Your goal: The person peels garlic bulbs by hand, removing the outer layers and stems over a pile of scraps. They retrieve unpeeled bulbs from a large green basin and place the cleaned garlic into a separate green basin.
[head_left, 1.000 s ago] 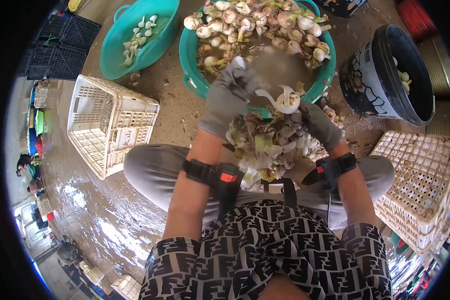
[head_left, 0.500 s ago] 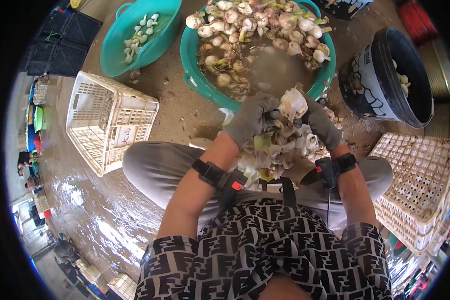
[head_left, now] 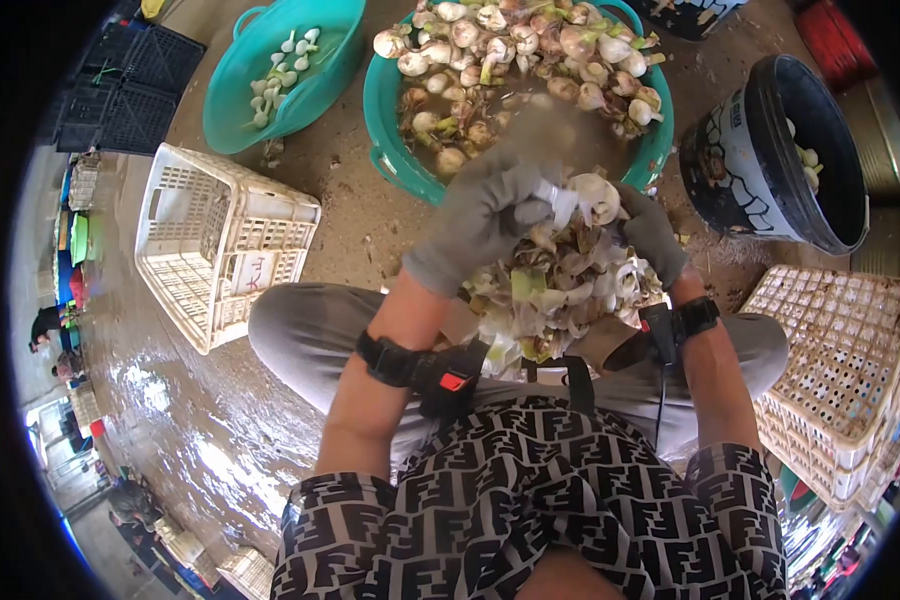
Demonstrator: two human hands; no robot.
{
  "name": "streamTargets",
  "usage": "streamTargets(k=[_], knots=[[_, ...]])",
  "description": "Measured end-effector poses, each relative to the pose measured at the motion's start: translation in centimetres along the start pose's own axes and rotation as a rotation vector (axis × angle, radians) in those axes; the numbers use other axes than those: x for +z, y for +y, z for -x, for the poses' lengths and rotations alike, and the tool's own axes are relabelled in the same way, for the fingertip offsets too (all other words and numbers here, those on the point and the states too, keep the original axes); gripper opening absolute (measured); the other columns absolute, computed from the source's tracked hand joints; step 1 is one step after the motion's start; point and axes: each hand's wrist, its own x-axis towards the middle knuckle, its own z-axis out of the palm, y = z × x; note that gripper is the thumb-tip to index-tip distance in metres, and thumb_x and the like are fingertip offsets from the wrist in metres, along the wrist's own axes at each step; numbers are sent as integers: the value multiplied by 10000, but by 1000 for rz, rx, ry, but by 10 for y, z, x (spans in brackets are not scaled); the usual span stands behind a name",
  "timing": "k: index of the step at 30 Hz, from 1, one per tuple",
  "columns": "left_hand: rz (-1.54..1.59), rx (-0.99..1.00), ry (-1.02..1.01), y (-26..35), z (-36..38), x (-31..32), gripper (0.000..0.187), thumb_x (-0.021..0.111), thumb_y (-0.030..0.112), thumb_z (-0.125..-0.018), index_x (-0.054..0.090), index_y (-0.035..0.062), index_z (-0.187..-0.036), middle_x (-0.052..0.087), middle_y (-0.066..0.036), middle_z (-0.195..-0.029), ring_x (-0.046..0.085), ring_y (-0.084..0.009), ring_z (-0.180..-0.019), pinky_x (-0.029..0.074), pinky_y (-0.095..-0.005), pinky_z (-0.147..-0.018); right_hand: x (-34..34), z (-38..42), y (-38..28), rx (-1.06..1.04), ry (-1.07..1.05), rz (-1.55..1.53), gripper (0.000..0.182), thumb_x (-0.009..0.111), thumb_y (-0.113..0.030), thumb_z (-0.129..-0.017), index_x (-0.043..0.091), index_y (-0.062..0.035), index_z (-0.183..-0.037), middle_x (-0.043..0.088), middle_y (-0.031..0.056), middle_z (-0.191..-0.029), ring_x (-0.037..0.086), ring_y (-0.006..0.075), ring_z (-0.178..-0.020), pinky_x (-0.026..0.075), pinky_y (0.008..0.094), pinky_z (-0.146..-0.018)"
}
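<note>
Between my gloved hands is a pale garlic bulb (head_left: 598,200) with loose papery skin. My right hand (head_left: 653,237) grips the bulb from its right side, fingers closed. My left hand (head_left: 495,208), also closed, pinches a whitish strip of garlic skin (head_left: 562,203) at the bulb's left. Below both hands lies a heap of torn garlic skins (head_left: 560,300) between my legs. Just beyond them stands a green tub (head_left: 395,165) of murky water with many unpeeled garlic bulbs (head_left: 505,45) piled along its far side.
A second green tub (head_left: 320,100) at the far left holds several clean white bulbs (head_left: 280,80). A white plastic crate (head_left: 235,235) lies to the left. On the right are a black bucket (head_left: 735,170) with a few bulbs inside and an upturned crate (head_left: 835,345). The floor is wet.
My left hand has drawn back left and toward me, pulling a strip of skin from the bulb. My right hand stays near the same place, slightly lower.
</note>
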Motion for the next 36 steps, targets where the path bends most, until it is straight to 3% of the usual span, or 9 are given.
streamTargets(k=[1,4,5,8,14,21,24,28,36], knots=[[124,-61,-79,4,1,0,243,558,193,-874,515,7,-1025,500,-12,-795,507,-71,-666,432,-209,-572,-4,-2,2,6,26,20,560,597,78,-706,510,-102,-1229,613,25,-1063,581,116,-868,481,249,-736],[-523,-282,-101,0,-2,-3,366,635,227,-822,509,12,-1090,514,-16,-816,540,-92,-708,458,-219,-612,-5,-7,10,-231,61,68,552,605,68,-701,514,-97,-1220,609,52,-1089,578,123,-912,472,254,-775],[-890,-79,-7,-17,-9,-14,499,694,258,-775,490,19,-1163,547,-36,-896,556,-106,-739,476,-236,-649,-4,-7,7,-355,64,85,549,611,62,-698,515,-91,-1216,607,62,-1098,575,124,-929,468,255,-791],[-1011,102,182,-46,-27,-29,512,721,266,-751,521,14,-1149,587,-46,-937,562,-113,-762,484,-241,-674,8,6,-18,-502,36,81,524,646,16,-705,517,-73,-1205,610,69,-1094,560,120,-965,451,261,-825],[-572,34,258,-72,-38,-34,352,709,244,-764,607,2,-998,626,-40,-857,555,-85,-719,485,-226,-646,14,7,-11,-412,-55,-7,479,677,-19,-718,542,-59,-1176,625,55,-1031,560,107,-906,458,248,-771],[-66,-71,52,-26,-1,-29,359,667,113,-776,551,31,-1106,630,-54,-904,607,-142,-758,491,-251,-640,-9,4,12,81,-112,-297,283,599,-94,-784,580,-4,-1051,605,5,-843,529,68,-659,440,229,-571],[-1318,-42,-413,-45,4,-55,423,692,175,-750,544,73,-1132,624,-59,-896,613,-223,-803,492,-312,-702,-4,10,-6,73,-110,-287,241,598,-90,-783,584,-7,-1008,590,-2,-806,522,57,-643,430,213,-545],[-1471,48,170,-53,-9,-27,450,696,414,-704,581,61,-959,612,-151,-942,617,-294,-834,483,-395,-701,10,13,-19,29,-130,-313,208,608,-105,-777,592,-17,-964,577,-5,-726,526,66,-586,430,216,-506],[-1827,242,278,-81,-36,-15,295,555,361,-826,542,68,-804,585,-130,-755,598,-295,-699,466,-386,-599,41,9,-20,5,117,311,352,657,-174,-729,604,-15,-1038,639,126,-763,614,153,-618,476,302,-542]])
